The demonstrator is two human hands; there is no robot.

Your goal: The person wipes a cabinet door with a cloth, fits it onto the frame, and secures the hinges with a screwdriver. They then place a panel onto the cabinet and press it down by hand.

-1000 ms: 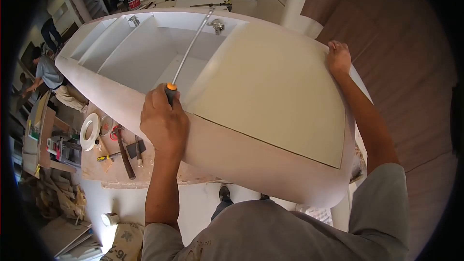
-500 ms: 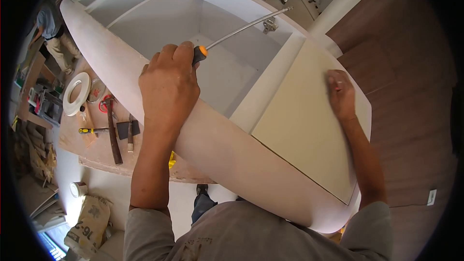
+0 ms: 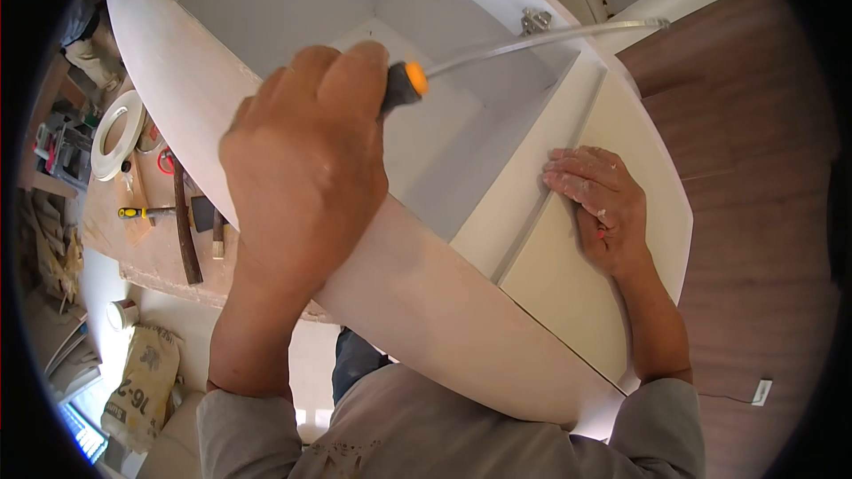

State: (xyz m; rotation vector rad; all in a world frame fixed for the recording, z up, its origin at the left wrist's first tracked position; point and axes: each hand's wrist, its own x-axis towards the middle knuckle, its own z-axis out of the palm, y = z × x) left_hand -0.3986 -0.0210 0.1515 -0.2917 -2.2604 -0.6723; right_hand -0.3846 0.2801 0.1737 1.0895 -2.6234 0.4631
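My left hand [image 3: 306, 151] is closed around the black and orange handle of a screwdriver [image 3: 406, 87]. The screwdriver's long metal shaft points right, over the white boat-shaped cabinet [image 3: 399, 257], and looks bent in this wide view. On the cabinet's right end lies a cream panel [image 3: 568, 293]. Resting on that panel is my right hand [image 3: 608, 204], its fingers stretched out near the panel's left edge, beside a narrow gap along the white divider [image 3: 510, 186]. A small red spot shows by the right palm; I cannot make out what it is.
A metal hinge [image 3: 535, 21] sits on the far inner wall. On the workbench [image 3: 191, 275] at left are a hammer [image 3: 185, 226], a yellow-black screwdriver [image 3: 146, 212] and a white tape roll [image 3: 118, 135]. Another person [image 3: 89, 53] stands at the upper left. A sack [image 3: 142, 386] is on the floor.
My view has shifted closer to the cabinet's right end. My right hand has moved from the panel's far side to near its left edge, fingers now laid out. The left hand still grips the screwdriver.
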